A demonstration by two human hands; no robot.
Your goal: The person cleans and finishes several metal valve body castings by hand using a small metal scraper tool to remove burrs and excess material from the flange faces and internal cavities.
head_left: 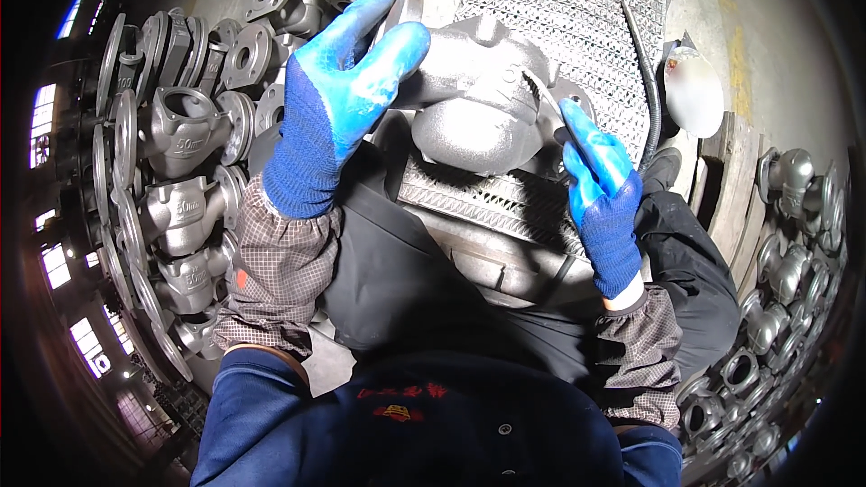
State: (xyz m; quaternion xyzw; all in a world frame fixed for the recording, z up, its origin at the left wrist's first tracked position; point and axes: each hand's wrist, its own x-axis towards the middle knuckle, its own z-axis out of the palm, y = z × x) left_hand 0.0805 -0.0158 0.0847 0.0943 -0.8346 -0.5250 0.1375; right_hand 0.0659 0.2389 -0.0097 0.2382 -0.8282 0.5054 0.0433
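A grey cast-metal valve body with flanged ends and a rounded belly lies in front of me, over a metal grating. My left hand, in a blue coated glove, is closed around the rim of its left flange, thumb on the near side and fingers on the far side. My right hand, gloved alike, has its fingers closed at the right flange. A narrow pale strip runs from those fingertips toward the casting; whether it is the flange's edge or a separate piece I cannot tell. The casting's underside is hidden.
Textured metal grating extends beyond the casting. A dark hose curves down its right side, near a round white object. Similar valve bodies are stacked close on the left, others on the right beside wooden boards.
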